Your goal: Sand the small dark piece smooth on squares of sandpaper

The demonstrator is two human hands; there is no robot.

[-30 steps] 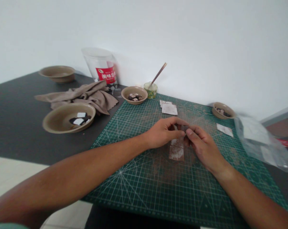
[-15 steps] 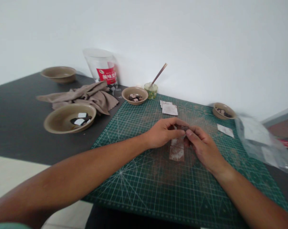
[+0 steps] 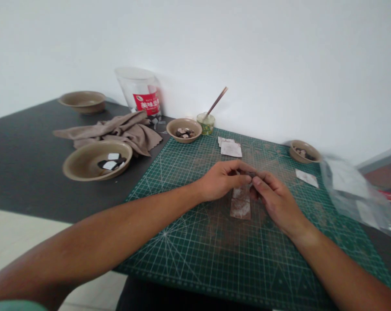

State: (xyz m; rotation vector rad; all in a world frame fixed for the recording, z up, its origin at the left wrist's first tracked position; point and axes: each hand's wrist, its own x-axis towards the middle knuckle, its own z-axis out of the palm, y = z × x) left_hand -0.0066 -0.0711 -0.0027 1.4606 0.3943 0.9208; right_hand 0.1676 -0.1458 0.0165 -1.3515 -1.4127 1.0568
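The left hand (image 3: 225, 180) and right hand (image 3: 276, 199) pinched 1 small dark piece (image 3: 252, 174) between them, above a dusty strip (image 3: 240, 209) lying on the green cutting mat (image 3: 208, 268). Farther back, 1 tan bowl (image 3: 184, 140) stood beside a patterned cup (image 3: 207, 127).

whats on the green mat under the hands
A dusty, whitish strip lies on the green mat partly under the left hand and right hand. Its near end shows; both hands hide the rest, so its far edge cannot be seen.

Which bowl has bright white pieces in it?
The large bowl on the left, in front of the crumpled cloth. Its white pieces lie among dark ones; the other three bowls show nothing bright white.
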